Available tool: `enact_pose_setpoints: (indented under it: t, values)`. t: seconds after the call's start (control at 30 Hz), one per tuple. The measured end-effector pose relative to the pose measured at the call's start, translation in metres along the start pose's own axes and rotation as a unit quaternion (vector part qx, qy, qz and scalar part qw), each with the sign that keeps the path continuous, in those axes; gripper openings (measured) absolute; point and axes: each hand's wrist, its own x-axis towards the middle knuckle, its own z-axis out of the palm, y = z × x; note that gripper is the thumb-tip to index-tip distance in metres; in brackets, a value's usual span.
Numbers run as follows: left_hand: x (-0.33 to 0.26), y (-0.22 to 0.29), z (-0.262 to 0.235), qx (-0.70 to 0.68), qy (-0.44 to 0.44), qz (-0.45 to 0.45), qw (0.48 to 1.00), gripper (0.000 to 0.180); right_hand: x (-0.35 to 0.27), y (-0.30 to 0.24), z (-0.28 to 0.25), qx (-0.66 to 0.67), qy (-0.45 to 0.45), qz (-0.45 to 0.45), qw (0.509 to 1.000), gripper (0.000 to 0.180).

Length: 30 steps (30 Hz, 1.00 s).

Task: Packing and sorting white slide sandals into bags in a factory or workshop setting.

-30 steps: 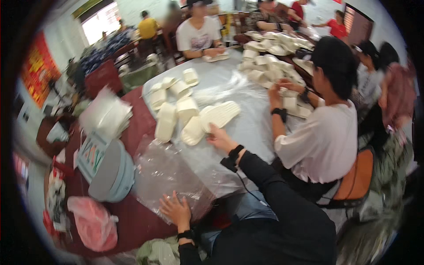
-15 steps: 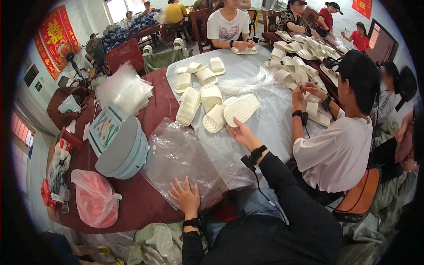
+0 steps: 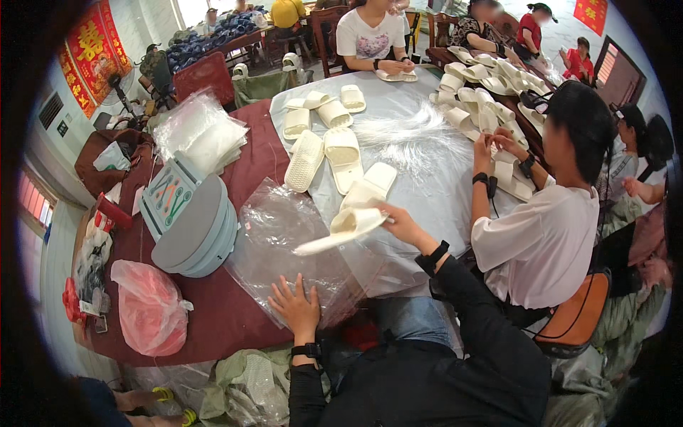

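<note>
The cream slipper pair (image 3: 346, 226) hangs above the clear plastic bag (image 3: 295, 245), pinched at one end by the right hand (image 3: 400, 222). The left hand (image 3: 297, 307) lies open, fingers spread, flat on the bag's near edge on the tabletop (image 3: 213, 320). With so slight a grip the slippers could slide apart or drop, and the slick film could slip from under the flat palm.

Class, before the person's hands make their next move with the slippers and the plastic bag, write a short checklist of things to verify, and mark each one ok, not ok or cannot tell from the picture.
1. Right hand has a firm hold on the pair of cream foam slippers: ok, they are lifted off the table.
2. Left hand pins the clear plastic bag: ok, palm lies flat on its near edge.
3. Bag mouth is open toward the slippers: cannot tell.
4. The two slippers are stacked evenly: cannot tell, they overlap.
5. More cream slippers lie within reach on the grey tablecloth: ok.
</note>
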Motion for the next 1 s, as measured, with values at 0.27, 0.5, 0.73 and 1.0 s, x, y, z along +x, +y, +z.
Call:
enact_pose_setpoints:
  t: [0.27, 0.5, 0.73, 1.0]
  values:
    - [0.0, -0.004, -0.001, -0.003, -0.002, 0.0, 1.0, 0.046, -0.021, -0.018, 0.022, -0.043, 0.012, -0.091, 0.995, 0.025]
    - [-0.002, -0.004, 0.001, -0.003, 0.008, 0.002, 1.0, 0.046, -0.044, 0.029, 0.017, -0.014, 0.185, 0.042, 0.982, 0.014]
    - [-0.001, -0.007, 0.003, -0.004, 0.013, 0.001, 1.0, 0.046, -0.046, 0.013, 0.013, 0.177, 0.303, 0.297, 0.888, 0.028]
    - [0.0, -0.002, 0.002, -0.005, 0.009, 0.001, 1.0, 0.046, -0.044, 0.017, 0.019, 0.258, 0.19, 0.34, 0.884, 0.023]
